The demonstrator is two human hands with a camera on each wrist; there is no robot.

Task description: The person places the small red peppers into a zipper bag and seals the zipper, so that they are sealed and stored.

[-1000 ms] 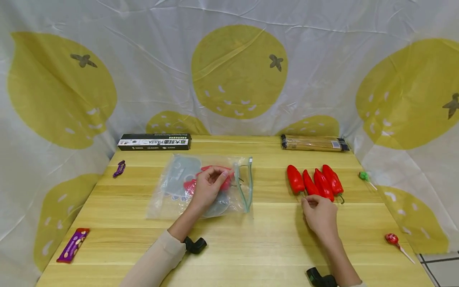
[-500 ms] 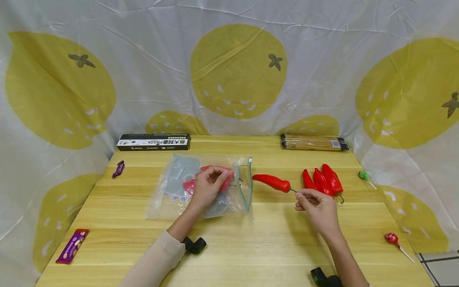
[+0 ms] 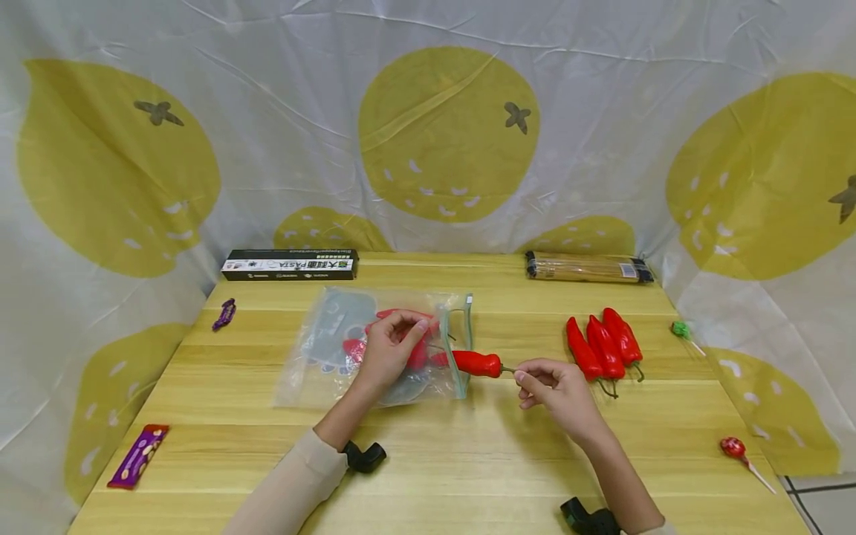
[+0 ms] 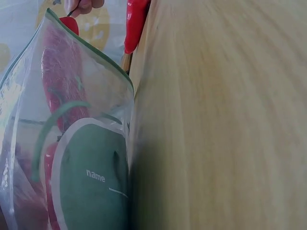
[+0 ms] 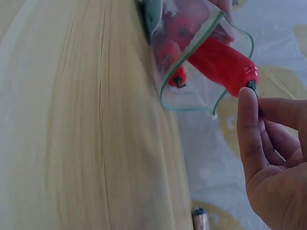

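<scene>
My left hand (image 3: 391, 345) pinches the upper side of a clear zip bag (image 3: 301, 379), which lies flat on the table with its green-edged mouth gaping to the right. Several red chili peppers are inside, partly hidden by the bag's grey print and my hand. Thumb and fingers of my right hand (image 3: 558, 390) pinch the stem of a red chili pepper (image 3: 478, 363). Its tip end is through the mouth, while the stem end stays outside; the right wrist view shows this pepper (image 5: 228, 67) tilted in the opening. Three more chili peppers (image 3: 604, 348) lie side by side at the right.
At the back stand a black-and-white pasta box (image 3: 289, 265) and a pack of dry noodles (image 3: 588, 267). A small purple candy (image 3: 224, 315) and a purple chocolate bar (image 3: 138, 457) lie left; green (image 3: 680, 329) and red lollipops (image 3: 733, 447) lie right.
My right hand took the leftmost chili pepper by its stem, lifted it and carried it left, and its tip has entered the bag. My left hand has stayed in place on the bag.
</scene>
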